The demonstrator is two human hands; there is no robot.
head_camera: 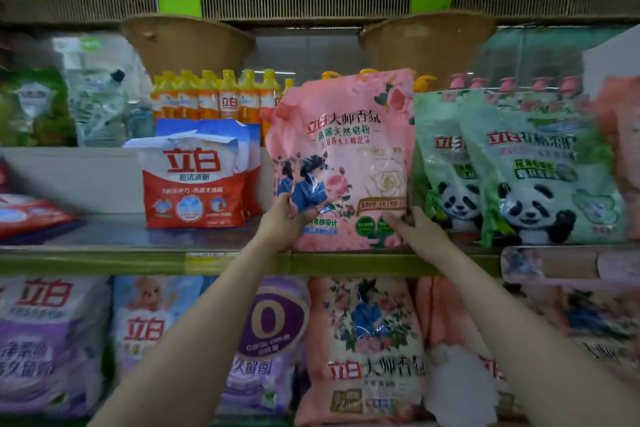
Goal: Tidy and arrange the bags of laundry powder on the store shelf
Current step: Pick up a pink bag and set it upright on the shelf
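A pink bag of laundry powder (346,149) stands upright at the front of the middle shelf (138,262). My left hand (285,220) grips its lower left corner and my right hand (417,230) grips its lower right corner. Left of it stand red-and-white bags (194,184) in a short row. Right of it lean two green panda bags (540,177), the nearer one touching the pink bag's side. The pink bag hides part of the bottles behind it.
Orange bottles (214,97) line the back of the shelf. A flat red bag (31,213) lies at the far left. On the lower shelf stand purple bags (48,340) and pink bags (363,350). Woven baskets (187,42) sit above.
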